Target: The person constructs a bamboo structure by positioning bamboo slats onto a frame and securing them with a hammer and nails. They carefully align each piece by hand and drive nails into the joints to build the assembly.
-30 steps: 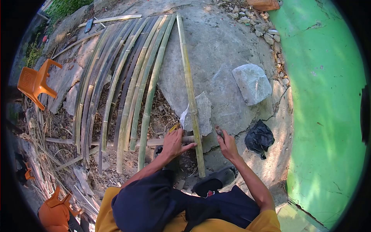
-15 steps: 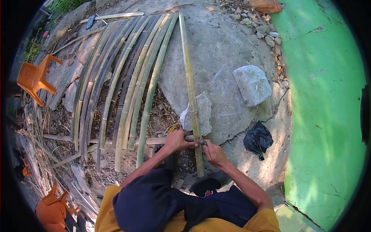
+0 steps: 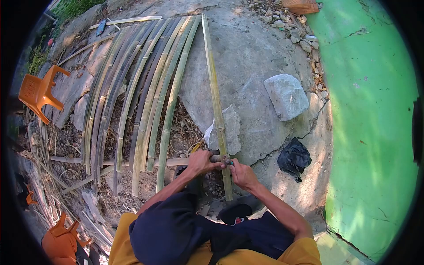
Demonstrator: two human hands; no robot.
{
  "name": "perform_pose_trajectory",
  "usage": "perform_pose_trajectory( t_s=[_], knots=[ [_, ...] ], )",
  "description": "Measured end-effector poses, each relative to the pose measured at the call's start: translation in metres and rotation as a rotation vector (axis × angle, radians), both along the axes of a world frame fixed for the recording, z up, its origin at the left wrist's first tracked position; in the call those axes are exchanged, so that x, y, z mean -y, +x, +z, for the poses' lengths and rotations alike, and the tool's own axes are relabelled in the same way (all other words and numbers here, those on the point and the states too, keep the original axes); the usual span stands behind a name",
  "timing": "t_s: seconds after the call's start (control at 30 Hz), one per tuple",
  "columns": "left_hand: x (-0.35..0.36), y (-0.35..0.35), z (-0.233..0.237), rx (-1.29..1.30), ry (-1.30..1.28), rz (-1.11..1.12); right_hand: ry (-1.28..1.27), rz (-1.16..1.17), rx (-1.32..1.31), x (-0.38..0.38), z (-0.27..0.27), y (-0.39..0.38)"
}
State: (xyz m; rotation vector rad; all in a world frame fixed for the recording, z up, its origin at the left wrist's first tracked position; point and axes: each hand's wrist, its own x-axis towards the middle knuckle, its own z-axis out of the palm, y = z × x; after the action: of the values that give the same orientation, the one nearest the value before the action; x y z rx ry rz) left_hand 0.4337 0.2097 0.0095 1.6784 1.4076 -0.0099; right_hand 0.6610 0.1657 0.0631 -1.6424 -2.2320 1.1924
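- The long bamboo strip point(image 3: 215, 88) is the piece in work; it lies a little slanted on the ground, apart from the others, and its near part passes between the two hands.
- The left hand point(image 3: 201, 162) is at the left side of this strip, the thumb pointing to it; if its curled fingers are closed on something, I cannot tell.
- The right hand point(image 3: 244, 174) is at the right side of the strip, its fingers closed on a small tool point(image 3: 229, 162), of which only a little part shows, over the strip.
- The round pole point(image 3: 174, 162) lies crosswise, and the strip passes over it near the hands.
- Something yellow point(image 3: 197, 146) shows just beyond the left hand; I cannot tell well what it is.
- The broken stone slab point(image 3: 230, 126) lies under the strip, a little farther than the hands.
- To the left, the row of bamboo strips point(image 3: 164, 128) is spread side by side, with the near ends over the pole.
- To the right there are a pale stone block point(image 3: 286, 96) and, nearer, a crumpled black plastic bag point(image 3: 294, 159).
- The orange chair point(image 3: 43, 90) is well apart, at the far left.
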Motion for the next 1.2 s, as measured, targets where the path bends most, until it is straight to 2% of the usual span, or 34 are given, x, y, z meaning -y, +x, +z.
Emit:
perform_pose_trajectory(
  t_s=[0.07, 0.2, 0.27, 0.3, 0.4, 0.47, 0.5, 0.57, 0.7, 0.77, 0.9, 0.97, 1.0, 1.07, 1.1, 1.17, 1.2],
  knots=[
    [0.002, 0.000, 0.001, -0.004, 0.007, -0.004, 0.048, -0.064, -0.083, 0.001, 0.008, -0.002],
    [0.003, 0.000, -0.003, -0.006, 0.038, 0.001, 0.091, -0.039, -0.154, 0.005, 0.007, 0.003],
    [0.008, 0.000, -0.005, 0.005, 0.038, 0.001, -0.035, -0.002, 0.037, 0.001, 0.000, 0.002],
    [0.003, 0.000, -0.005, 0.015, 0.045, 0.012, -0.023, 0.000, 0.037, -0.006, 0.001, 0.000],
    [0.003, 0.001, -0.003, 0.017, 0.026, 0.017, -0.027, -0.036, -0.025, -0.003, 0.009, -0.001],
    [0.000, 0.001, -0.002, 0.006, 0.033, 0.014, 0.067, -0.102, -0.193, 0.003, 0.013, 0.002],
    [0.003, 0.001, -0.003, -0.001, 0.038, 0.005, 0.057, -0.105, -0.194, 0.006, 0.011, 0.002],
    [0.006, 0.002, -0.006, -0.010, 0.046, 0.002, -0.012, -0.006, 0.010, 0.003, 0.003, 0.003],
    [0.002, 0.002, -0.002, -0.011, 0.029, 0.009, -0.028, -0.018, 0.054, 0.005, 0.005, -0.002],
    [0.000, 0.001, -0.002, -0.014, 0.038, 0.003, 0.018, -0.089, -0.079, 0.004, 0.009, -0.005],
    [0.002, 0.001, 0.002, 0.010, 0.037, 0.039, 0.067, -0.073, -0.156, 0.010, 0.007, -0.002],
    [0.001, 0.001, 0.003, 0.003, 0.019, 0.023, -0.062, -0.078, 0.063, 0.003, 0.007, -0.004],
    [-0.002, 0.002, 0.004, -0.002, -0.005, 0.017, -0.052, -0.072, 0.064, 0.001, 0.003, -0.002],
    [-0.002, 0.002, 0.006, -0.007, -0.026, -0.006, -0.056, -0.216, -0.055, 0.011, -0.004, -0.001],
    [-0.005, 0.000, 0.008, -0.015, -0.042, -0.026, -0.052, -0.211, -0.059, 0.010, -0.004, -0.001],
    [-0.008, -0.002, 0.013, -0.004, -0.056, -0.026, -0.167, -0.502, -0.287, 0.013, -0.001, 0.002],
    [-0.008, 0.000, 0.013, 0.013, -0.068, -0.032, -0.166, -0.500, -0.286, 0.014, -0.004, 0.006]
  ],
)
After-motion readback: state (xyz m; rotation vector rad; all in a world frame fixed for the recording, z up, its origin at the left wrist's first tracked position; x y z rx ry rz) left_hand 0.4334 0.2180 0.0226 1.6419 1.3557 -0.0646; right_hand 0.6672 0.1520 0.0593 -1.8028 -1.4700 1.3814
